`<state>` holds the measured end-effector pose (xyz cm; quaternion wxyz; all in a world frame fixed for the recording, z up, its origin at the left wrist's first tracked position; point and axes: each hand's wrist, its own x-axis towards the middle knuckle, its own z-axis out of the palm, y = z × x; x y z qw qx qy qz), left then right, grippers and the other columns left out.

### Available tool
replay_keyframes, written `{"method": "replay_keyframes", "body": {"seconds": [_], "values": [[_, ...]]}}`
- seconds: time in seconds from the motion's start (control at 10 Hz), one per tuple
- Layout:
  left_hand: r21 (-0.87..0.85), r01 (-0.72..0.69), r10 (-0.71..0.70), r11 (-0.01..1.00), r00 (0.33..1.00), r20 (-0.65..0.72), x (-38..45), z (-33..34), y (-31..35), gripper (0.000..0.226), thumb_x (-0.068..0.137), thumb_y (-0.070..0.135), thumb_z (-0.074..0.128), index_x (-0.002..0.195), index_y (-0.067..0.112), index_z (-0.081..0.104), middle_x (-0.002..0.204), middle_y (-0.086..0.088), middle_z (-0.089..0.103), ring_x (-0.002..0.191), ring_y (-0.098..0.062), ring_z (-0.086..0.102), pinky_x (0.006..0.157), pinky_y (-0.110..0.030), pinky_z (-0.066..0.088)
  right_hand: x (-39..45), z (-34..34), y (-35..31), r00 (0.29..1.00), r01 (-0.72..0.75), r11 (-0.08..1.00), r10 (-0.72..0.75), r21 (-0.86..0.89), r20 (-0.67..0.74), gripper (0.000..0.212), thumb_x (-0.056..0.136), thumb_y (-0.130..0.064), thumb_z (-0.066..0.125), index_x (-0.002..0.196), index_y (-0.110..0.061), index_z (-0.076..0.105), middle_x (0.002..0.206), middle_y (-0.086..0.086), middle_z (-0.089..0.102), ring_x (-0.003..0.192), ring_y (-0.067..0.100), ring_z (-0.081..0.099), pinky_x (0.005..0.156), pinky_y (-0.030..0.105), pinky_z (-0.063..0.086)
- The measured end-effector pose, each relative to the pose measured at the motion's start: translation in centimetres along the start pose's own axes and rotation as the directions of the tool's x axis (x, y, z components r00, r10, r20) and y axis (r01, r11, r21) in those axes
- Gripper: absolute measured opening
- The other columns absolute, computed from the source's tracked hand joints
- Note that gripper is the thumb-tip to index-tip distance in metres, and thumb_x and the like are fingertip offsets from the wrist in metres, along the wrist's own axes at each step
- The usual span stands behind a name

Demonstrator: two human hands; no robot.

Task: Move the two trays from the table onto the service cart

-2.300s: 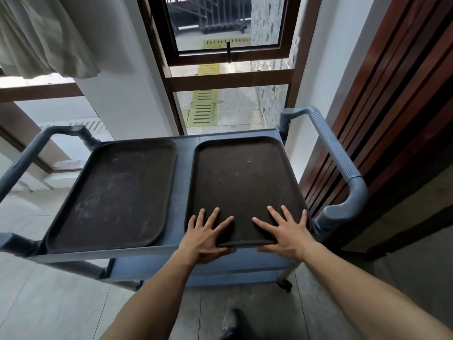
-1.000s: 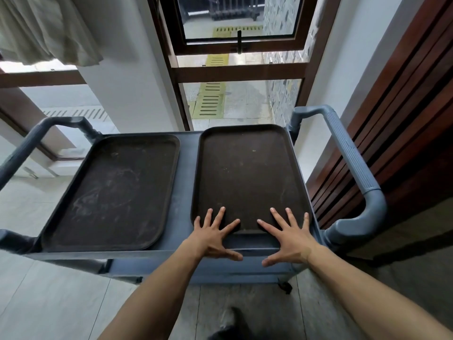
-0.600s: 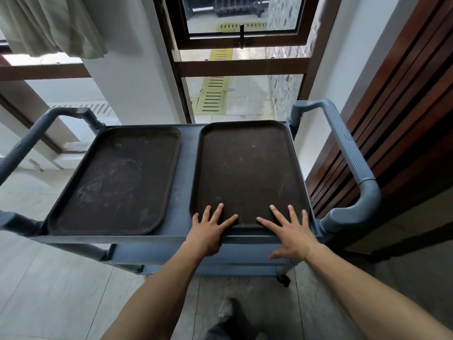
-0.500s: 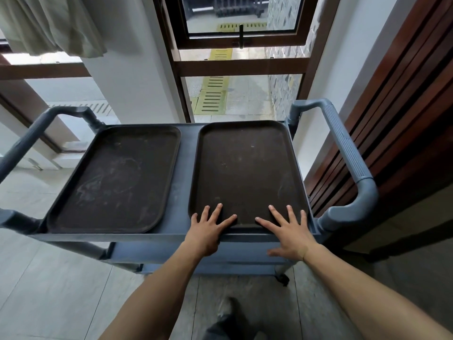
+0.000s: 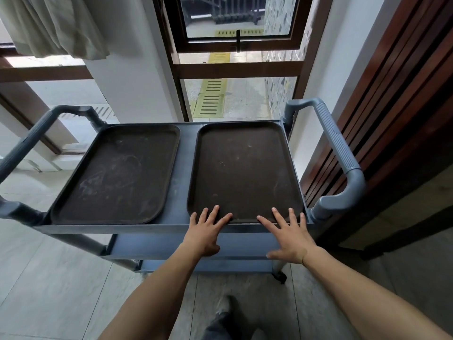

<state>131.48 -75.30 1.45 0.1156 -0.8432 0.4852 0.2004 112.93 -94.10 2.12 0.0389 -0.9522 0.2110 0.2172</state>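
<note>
Two dark brown trays lie side by side on the top shelf of a grey-blue service cart (image 5: pixel 182 173). The left tray (image 5: pixel 117 175) lies flat at the cart's left half. The right tray (image 5: pixel 242 168) fills the right half, reaching the far edge. My left hand (image 5: pixel 206 231) has spread fingers with the tips touching the right tray's near rim. My right hand (image 5: pixel 288 235) is also spread flat, its fingertips at the same rim, further right. Neither hand grips anything.
The cart has a ribbed handle on the right (image 5: pixel 338 153) and another on the left (image 5: pixel 27 143). A dark wooden slatted wall (image 5: pixel 392 99) stands close on the right. A window (image 5: pixel 235 77) and white pillar (image 5: pixel 127 57) are behind the cart. My shoe (image 5: pixel 225 322) stands on tiled floor.
The right tray has slid further onto the cart, its near edge now fully on the shelf. Both hands have drawn back so only the fingertips touch its rim.
</note>
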Motion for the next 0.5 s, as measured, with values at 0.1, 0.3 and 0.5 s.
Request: {"method": "replay_keyframes", "body": {"seconds": [0.1, 0.3, 0.5], "values": [[-0.006, 0.007, -0.007, 1.000, 1.000, -0.008, -0.6, 0.4, 0.2, 0.105, 0.086, 0.035, 0.066, 0.153, 0.046, -0.014, 0.166, -0.006, -0.015, 0.152, -0.035, -0.008, 0.119, -0.057, -0.003, -0.9, 0.3, 0.0, 1.000, -0.006, 1.000, 0.006, 0.017, -0.006, 0.107, 0.077, -0.072, 0.057, 0.143, -0.051, -0.025, 0.162, 0.005, -0.018, 0.142, 0.047, -0.020, 0.111, 0.067, -0.009], [-0.042, 0.033, -0.034, 0.999, 0.999, -0.020, -2.3, 1.1, 0.7, 0.113, 0.082, 0.038, 0.071, 0.153, 0.043, -0.017, 0.167, -0.008, -0.013, 0.151, -0.034, -0.012, 0.120, -0.053, -0.004, -2.5, 0.8, -0.4, 0.999, -0.044, 0.998, 0.043, 0.051, 0.021, 0.111, 0.074, -0.077, 0.054, 0.142, -0.048, -0.029, 0.160, 0.005, -0.024, 0.141, 0.042, -0.027, 0.110, 0.069, -0.008], [-0.135, 0.056, -0.056, 0.989, 0.998, 0.002, -4.7, 0.8, 1.2, 0.115, 0.081, 0.046, 0.073, 0.155, 0.040, -0.014, 0.165, -0.006, -0.020, 0.151, -0.032, -0.017, 0.121, -0.052, -0.003, -3.1, 0.0, -0.9, 0.997, -0.061, 0.991, 0.055, 0.118, 0.052, 0.102, 0.074, -0.082, 0.047, 0.147, -0.049, -0.016, 0.162, 0.002, -0.019, 0.145, 0.038, -0.019, 0.109, 0.069, -0.005]]}}
